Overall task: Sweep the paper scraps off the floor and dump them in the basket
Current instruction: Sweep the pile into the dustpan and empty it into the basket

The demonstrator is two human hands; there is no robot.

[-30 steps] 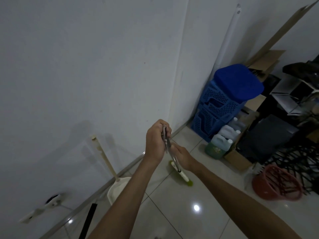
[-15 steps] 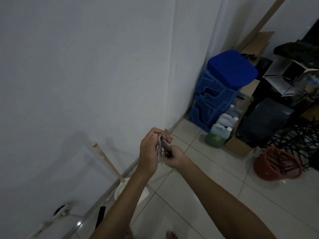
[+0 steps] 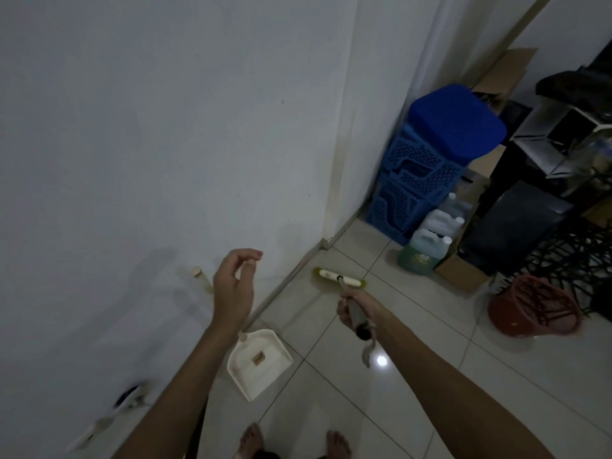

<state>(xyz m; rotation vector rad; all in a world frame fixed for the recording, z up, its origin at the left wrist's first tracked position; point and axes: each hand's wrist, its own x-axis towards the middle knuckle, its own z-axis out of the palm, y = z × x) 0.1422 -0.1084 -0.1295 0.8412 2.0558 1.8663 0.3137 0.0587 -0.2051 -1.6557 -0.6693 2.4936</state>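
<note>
White wall (image 3: 139,134) is filling the left of the view, and the cream dustpan (image 3: 260,361) is resting on the pale tiled floor (image 3: 414,326) at its foot, its long handle leaning up against that wall. The person's left hand (image 3: 233,293) is hovering above the dustpan, close to the handle's top, with fingers loosely curled and apart, gripping nothing. To the right of the dustpan, the right hand (image 3: 352,309) is wrapping its fingers tightly around the grey grip of the broom (image 3: 341,279), whose cream and yellow-green head is lying on the floor just beyond the dustpan, near the base of the wall. Well to the right of the dustpan, the reddish-brown basket (image 3: 533,306) is sitting on the tiles, tilted, beside black clutter. Farther back from the dustpan, a blue crate stack (image 3: 430,167) is standing in the corner with a green jug (image 3: 419,256) just in front of it. Bare feet (image 3: 251,440) are showing below the dustpan at the bottom edge. Paper scraps cannot be made out on the dim floor.
</note>
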